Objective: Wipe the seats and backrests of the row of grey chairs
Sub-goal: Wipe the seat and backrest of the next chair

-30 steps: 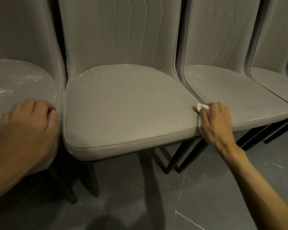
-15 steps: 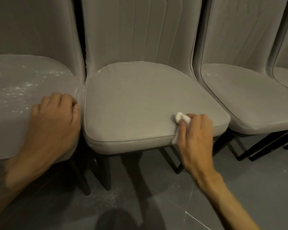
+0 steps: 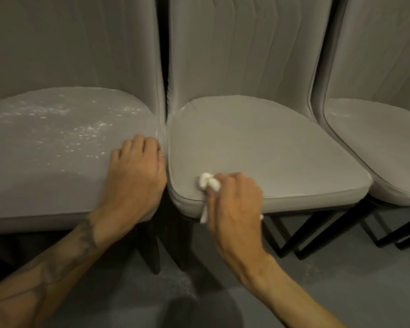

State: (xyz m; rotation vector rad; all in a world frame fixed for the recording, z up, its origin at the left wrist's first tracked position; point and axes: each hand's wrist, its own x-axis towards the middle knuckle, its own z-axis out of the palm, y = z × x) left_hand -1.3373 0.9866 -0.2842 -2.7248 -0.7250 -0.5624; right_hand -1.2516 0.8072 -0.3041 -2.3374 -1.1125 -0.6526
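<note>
Your right hand (image 3: 234, 204) has carried the wipe (image 3: 208, 184) leftward along the front of the middle seat (image 3: 282, 157), from its right edge to near its left front corner. Your left hand (image 3: 135, 176) has stayed put on the left seat (image 3: 45, 150).

Your right fingers are curled round the wipe and pinch it into a wad against the cushion. A loose tail hangs over the seat's front edge.

Your left hand sits at the left seat's right edge, just beside the gap, with its fingers curled under. It holds nothing that shows.

The wipe looks light, limp and thin. It likely tears or unrolls if you drag it by a corner, so keep the bunched part under your fingertips and tuck the tail in.

The cushion looks padded and soft, so expect it to give. Press flat rather than dig, and follow the piped edge.

White dust (image 3: 85, 133) lies thick on the left seat. It looks loose, so sweep it forward off the front.

The backrest (image 3: 246, 55) has stitched grooves that probably trap powder.
</note>
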